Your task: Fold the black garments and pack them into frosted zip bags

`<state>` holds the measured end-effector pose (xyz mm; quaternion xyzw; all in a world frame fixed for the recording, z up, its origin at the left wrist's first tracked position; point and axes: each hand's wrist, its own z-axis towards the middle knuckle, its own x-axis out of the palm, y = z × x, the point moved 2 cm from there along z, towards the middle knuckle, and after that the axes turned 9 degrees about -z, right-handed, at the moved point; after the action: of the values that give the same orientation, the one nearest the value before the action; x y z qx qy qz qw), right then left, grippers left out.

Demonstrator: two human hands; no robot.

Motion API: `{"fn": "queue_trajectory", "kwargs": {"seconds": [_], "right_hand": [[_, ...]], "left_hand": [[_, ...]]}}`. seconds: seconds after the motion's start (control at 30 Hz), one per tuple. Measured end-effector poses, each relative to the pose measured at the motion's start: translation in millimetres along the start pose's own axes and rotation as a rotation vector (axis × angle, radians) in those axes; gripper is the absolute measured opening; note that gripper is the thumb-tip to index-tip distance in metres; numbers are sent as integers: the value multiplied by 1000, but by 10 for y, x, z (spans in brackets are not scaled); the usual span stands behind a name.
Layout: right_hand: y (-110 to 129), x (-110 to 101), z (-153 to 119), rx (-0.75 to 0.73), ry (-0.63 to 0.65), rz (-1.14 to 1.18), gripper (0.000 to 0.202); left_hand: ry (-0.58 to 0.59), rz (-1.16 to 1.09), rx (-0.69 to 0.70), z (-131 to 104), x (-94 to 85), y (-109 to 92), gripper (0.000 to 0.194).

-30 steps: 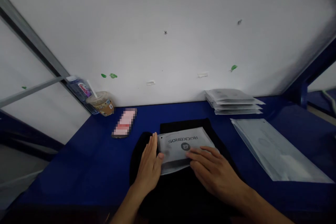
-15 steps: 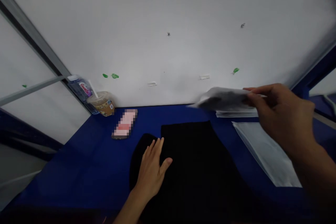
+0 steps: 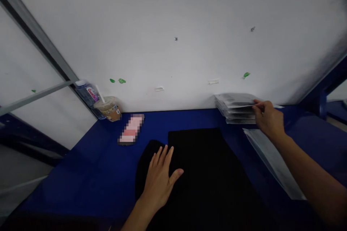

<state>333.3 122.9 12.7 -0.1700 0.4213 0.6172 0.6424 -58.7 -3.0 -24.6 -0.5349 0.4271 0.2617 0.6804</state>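
Note:
My left hand (image 3: 159, 177) lies flat with fingers spread on a black cloth or folded garment (image 3: 203, 166), near its left fold. At the back right, my right hand (image 3: 271, 119) pinches the right edge of a flat plastic packet (image 3: 233, 98). This packet rests on top of a stack of similar packets (image 3: 237, 117) against the wall. Dark contents show faintly through its film. Beneath my right wrist lies a frosted plastic bag (image 3: 271, 162), partly covered by the forearm.
The blue table (image 3: 89, 173) meets a white wall (image 3: 173, 61) behind. At the back left stand a clear bottle (image 3: 88, 94) and a lidded drink cup (image 3: 110, 108) with a straw. A blurred-out phone (image 3: 131, 130) lies near them.
My right hand has moved back and down, bringing the packet from the air onto the stack. My left hand stays on the black cloth. The view has shifted slightly.

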Motion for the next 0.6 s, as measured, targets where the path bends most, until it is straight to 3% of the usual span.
{"fn": "queue_trajectory", "kwargs": {"seconds": [0.17,0.3,0.37,0.47,0.6], "right_hand": [[1,-33,-30,-15,-6,-37,17],[216,-145,-189,-38,-46,-43,31],[382,-141,-343,-102,28,-14,31],[621,-18,-591,-226,238,42,24],[771,206,-755,-250,405,74,28]], "left_hand": [[10,5,-7,-9,18,2,63],[-8,-53,-45,-5,-52,-21,61],[-72,-83,-60,69,-146,-35,56],[-160,-108,-110,326,-308,-11,36],[-140,-111,-192,798,-409,110,23]]}}
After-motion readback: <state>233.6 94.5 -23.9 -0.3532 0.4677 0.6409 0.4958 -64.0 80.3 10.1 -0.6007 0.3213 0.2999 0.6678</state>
